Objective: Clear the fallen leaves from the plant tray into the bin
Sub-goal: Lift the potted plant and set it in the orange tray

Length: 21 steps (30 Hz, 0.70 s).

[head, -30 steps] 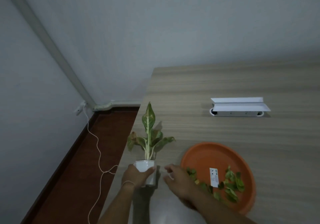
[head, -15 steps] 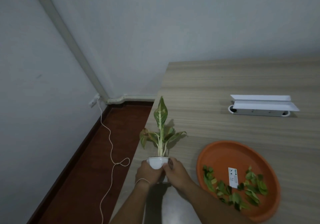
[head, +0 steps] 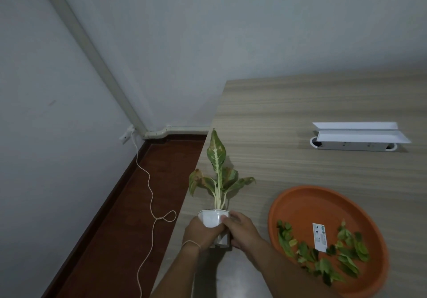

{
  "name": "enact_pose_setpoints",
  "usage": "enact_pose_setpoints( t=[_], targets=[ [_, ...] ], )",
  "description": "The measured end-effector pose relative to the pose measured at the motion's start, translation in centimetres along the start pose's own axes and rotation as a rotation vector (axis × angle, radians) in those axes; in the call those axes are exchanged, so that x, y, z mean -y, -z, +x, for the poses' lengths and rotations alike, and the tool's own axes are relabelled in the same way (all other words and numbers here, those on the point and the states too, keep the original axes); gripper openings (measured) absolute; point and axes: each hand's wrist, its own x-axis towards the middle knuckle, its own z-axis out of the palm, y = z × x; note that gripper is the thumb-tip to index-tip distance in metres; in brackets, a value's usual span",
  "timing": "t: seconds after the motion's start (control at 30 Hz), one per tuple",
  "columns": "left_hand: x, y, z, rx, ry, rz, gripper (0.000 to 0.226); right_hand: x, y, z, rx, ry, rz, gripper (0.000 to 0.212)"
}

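- Both hands wrap a small white pot (head: 213, 222) near the left edge of the wooden table (head: 300, 103); the pot holds a plant (head: 218, 175) with variegated green leaves, some browning at the tips.
- The left hand (head: 199, 233) is closed around the pot from the left side, fingers curling across its front face (a thin light band (head: 190, 243) circles that wrist).
- The right hand (head: 242, 232) is closed on the pot from the right, its thumb lying along the pot's rim.
- The pot stands upright; whether its base rests on the table or is lifted just off it cannot be told, as the hands cover it.
- The orange plant tray (head: 323, 200) lies on the table to the right of the pot, apart from both hands.
- The fallen leaves (head: 323, 263) lie loose inside the tray, scattered in a band along its near side.
- A white label (head: 319, 237) sits on the tray floor among the leaves (its print is too small to read).
- Farther back on the table, well apart from the tray, sits a white cable box (head: 358, 139) with its lid flipped open.
- To the left, beyond the table edge, a pale cord (head: 150, 189) runs from a wall socket (head: 126, 135) down onto the reddish-brown floor (head: 120, 240), where it forms a loop.
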Motion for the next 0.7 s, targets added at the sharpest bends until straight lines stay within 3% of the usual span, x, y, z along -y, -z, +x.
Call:
enact_pose_setpoints(
  t=[0.13,0.17,0.23,0.43,0.7],
  targets=[
    [-0.6,0.1,-0.3,0.002,-0.043,-0.018,0.051,0.6,0.1,0.1,0.021,0.041,0.030,0.060],
    [-0.8,0.0,-0.5,-0.004,-0.051,-0.033,0.046,1.3,0.2,-0.5,0.029,0.062,0.030,0.058],
    [-1.9,-0.1,-0.9,-0.026,-0.062,-0.065,0.041,3.2,0.9,-2.1,0.039,0.107,0.039,0.031],
    [-6.2,-2.1,-0.6,-0.002,-0.130,-0.129,0.080,8.2,6.1,-5.8,0.040,0.250,0.064,0.005],
    [-13.0,-8.4,-1.9,0.186,-0.247,-0.165,0.063,11.1,16.5,-10.6,-0.049,0.345,0.009,0.021]
  ],
)
